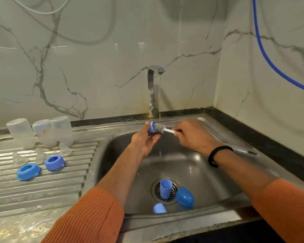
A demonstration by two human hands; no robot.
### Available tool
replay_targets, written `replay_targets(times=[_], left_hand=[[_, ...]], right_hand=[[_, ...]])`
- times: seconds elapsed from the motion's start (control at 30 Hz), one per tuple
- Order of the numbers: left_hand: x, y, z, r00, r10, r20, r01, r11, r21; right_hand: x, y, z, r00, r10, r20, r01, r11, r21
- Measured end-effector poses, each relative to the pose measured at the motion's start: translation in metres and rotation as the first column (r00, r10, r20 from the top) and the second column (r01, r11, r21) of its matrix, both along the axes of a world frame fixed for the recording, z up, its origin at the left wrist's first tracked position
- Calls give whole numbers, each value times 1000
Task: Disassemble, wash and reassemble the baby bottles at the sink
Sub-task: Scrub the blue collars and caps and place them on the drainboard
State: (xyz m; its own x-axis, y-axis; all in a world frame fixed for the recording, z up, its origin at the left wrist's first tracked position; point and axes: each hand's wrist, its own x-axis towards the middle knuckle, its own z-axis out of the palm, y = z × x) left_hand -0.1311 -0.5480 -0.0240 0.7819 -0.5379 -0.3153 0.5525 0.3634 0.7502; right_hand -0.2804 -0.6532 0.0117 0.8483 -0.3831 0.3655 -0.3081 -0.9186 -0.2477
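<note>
My left hand (145, 140) holds a blue bottle ring (152, 127) over the sink basin (191, 165), fingers curled behind it. My right hand (189, 135) grips the white handle of a grey bottle brush (159, 128), whose head is pushed into the ring. A thin stream of water runs from the tap (154, 88) just behind the brush. Three clear bottles (40, 132) stand upside down on the drainboard at the left. In front of them lie clear teats (65, 149) and two blue rings (54, 162). Three blue caps (166, 188) lie around the drain.
The ribbed steel drainboard (42, 186) is wet. A black counter edge (270, 142) runs behind and to the right of the sink. A blue hose (270, 62) hangs down the right wall, and a white cable loops on the back wall.
</note>
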Motion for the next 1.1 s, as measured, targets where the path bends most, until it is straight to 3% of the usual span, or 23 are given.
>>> replay_targets(times=[0.3, 0.5, 0.6, 0.73, 0.83, 0.97, 1.1], left_hand=[[11, 2, 4, 997, 32, -72, -43, 987, -152], [11, 6, 0, 999, 30, -20, -32, 995, -91], [6, 5, -2, 998, -16, 65, 16, 1000, 0], [2, -4, 5, 995, -23, 98, 26, 999, -24], [5, 0, 6, 999, -26, 46, 29, 997, -71], [6, 11, 3, 1000, -21, 12, 22, 999, -43], [4, 12, -1, 999, -27, 44, 27, 1000, 1]], right_hand=[[9, 10, -5, 983, 65, 172, -77, 995, 63], [3, 0, 4, 987, 155, 33, -158, 984, 84], [-1, -6, 10, 993, 100, -59, -99, 995, 16], [-1, -1, 6, 999, -16, 42, 17, 999, -31], [0, 5, 5, 994, 47, 98, -45, 999, -21], [-4, 1, 9, 980, 191, 53, -188, 980, -63], [-7, -6, 9, 979, 199, -32, -201, 977, -64]])
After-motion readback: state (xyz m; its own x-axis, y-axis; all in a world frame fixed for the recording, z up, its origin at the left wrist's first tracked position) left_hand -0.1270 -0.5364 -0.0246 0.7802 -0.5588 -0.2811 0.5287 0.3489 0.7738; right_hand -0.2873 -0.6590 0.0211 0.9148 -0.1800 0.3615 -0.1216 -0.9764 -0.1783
